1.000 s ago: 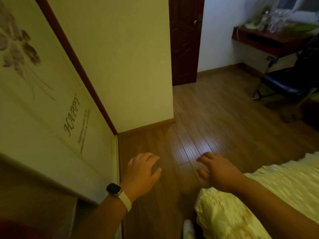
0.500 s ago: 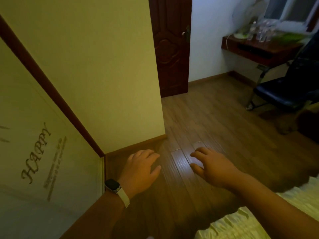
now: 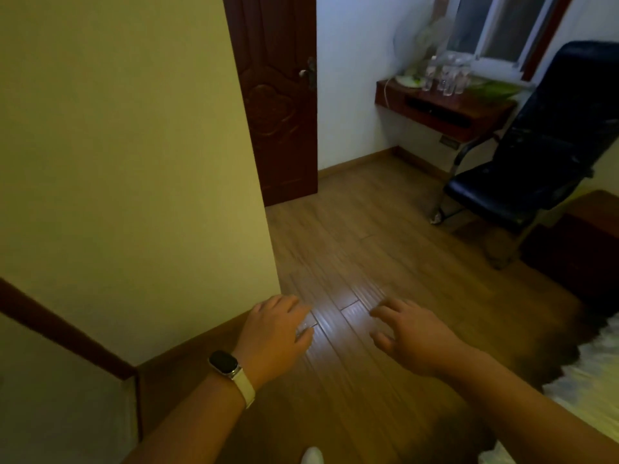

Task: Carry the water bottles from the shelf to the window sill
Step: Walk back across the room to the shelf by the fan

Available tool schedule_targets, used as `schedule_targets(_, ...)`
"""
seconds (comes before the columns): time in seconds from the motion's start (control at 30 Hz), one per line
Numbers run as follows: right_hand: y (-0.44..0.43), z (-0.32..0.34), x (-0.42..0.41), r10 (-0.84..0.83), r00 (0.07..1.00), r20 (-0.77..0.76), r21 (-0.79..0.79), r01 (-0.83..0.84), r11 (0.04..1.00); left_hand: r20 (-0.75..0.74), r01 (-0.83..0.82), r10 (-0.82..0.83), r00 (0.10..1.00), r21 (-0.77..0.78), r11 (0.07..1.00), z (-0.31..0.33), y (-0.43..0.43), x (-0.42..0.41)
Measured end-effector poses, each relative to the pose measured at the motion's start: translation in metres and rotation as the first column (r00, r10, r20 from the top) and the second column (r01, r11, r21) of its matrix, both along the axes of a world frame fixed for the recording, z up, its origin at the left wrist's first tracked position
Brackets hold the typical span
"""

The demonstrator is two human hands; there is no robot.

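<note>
Head: 2 relaxed hands (image 3: 274,333) (image 3: 413,339), 1 chair (image 3: 536,155)

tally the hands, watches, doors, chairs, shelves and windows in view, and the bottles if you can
hands: 2, left hand and right hand, both empty
watch: 1
door: 1
chair: 1
shelf: 1
window: 1
water bottles: a cluster on the shelf, too blurred to count
total: 7, bottles left out
</note>
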State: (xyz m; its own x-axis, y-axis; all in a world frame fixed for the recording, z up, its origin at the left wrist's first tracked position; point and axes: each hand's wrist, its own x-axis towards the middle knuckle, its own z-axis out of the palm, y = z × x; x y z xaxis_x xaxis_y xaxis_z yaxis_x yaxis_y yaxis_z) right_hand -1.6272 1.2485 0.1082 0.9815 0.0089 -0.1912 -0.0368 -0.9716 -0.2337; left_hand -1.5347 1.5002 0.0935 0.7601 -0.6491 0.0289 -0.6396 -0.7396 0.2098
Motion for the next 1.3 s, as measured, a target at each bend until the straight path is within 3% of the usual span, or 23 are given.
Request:
schedule_targets(0.3,-0.033,0.021,0.098,-0.16,0.987,0.019,-0.057,0.161,0.985,-0.034,0.117,-0.119,0.992,-0.056,0.992,0.002,-0.055,0.141)
schedule_targets(0.73,-0.138,0.002,0.138,-0.395,0.919,-0.007,-0.028,0.395,0.918,-0.081,0.359,-0.362,0.929,-0.048,0.932,-0.012,-0.196,0.225)
schedule_targets(1.03,-0.273,-0.002,0.21,-0.418,0.908,0.03,0.026,0.417,0.909,-0.051,0.392,-0.391,0.919,0.014,0.92,0.0,-0.34,0.302)
schedule_targets(1.3,-0.408,0.015,0.257,-0.446,0.892,0.076,-0.018,0.449,0.893,0.045,0.434,-0.433,0.9,-0.006,0.901,0.025,-0.475,0.35)
